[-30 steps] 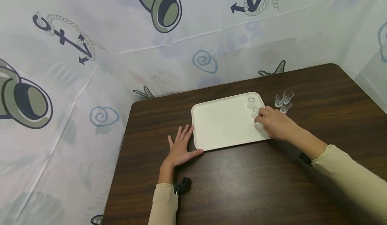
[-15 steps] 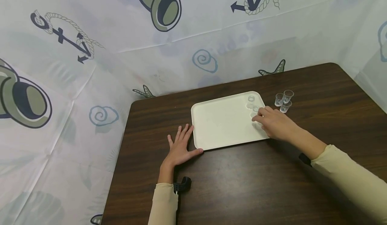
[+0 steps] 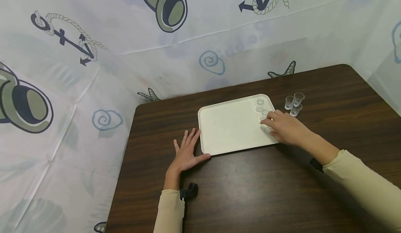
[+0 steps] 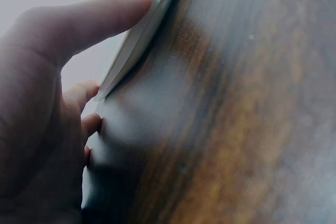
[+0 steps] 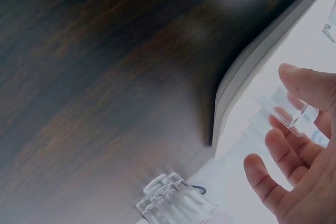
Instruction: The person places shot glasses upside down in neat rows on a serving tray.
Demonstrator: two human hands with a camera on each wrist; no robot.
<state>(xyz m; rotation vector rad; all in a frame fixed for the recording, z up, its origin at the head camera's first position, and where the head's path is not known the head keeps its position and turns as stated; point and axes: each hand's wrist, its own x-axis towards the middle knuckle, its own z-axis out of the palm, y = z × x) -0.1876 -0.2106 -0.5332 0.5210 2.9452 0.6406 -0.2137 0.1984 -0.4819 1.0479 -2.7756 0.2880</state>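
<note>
My left hand (image 3: pixel 185 156) lies at the left end of a white tray (image 3: pixel 232 128), fingers spread. Its thumb touches the tray's front left corner, as the left wrist view also shows. Over the right side of the tray is my right hand (image 3: pixel 283 127), with thumb and fingers parted around a small clear cup (image 5: pixel 300 119). In the right wrist view the thumb stands off from this cup, and fingers show through its clear wall. Two more clear cups, a far one (image 3: pixel 260 102) and a nearer one (image 3: pixel 265 112), stand on the tray beyond the right hand.
Three clear cups (image 3: pixel 294 104) stand close together on the dark wooden table (image 3: pixel 244 191), right of the tray. A patterned cloth (image 3: pixel 175 62) hangs behind the table's far edge and along the left.
The thumb and fingers of my right hand have spread apart near the cup, the index finger shifting slightly left. My left hand keeps its place at the tray.
</note>
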